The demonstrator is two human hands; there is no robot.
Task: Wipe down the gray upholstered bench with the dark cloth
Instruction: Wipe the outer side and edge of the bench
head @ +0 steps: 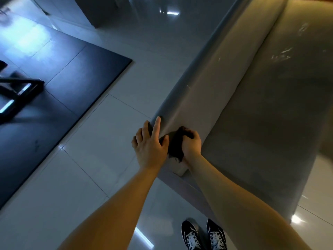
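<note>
The gray upholstered bench [252, 98] runs from the lower middle to the upper right, with a padded roll along its left side. At the near end of that roll, my right hand [191, 144] grips the bunched dark cloth [175, 147] and holds it against the upholstery. My left hand [149, 143] rests on the roll's outer edge just left of the cloth, fingers mostly straight, index finger pointing up along the roll. Part of the cloth is hidden under my right hand.
Glossy pale floor tiles [86, 159] lie left of the bench. A dark mat [59, 98] covers the floor at left, with a black metal frame [19, 91] on it. My two dark sneakers [203, 235] stand at the bench's near end.
</note>
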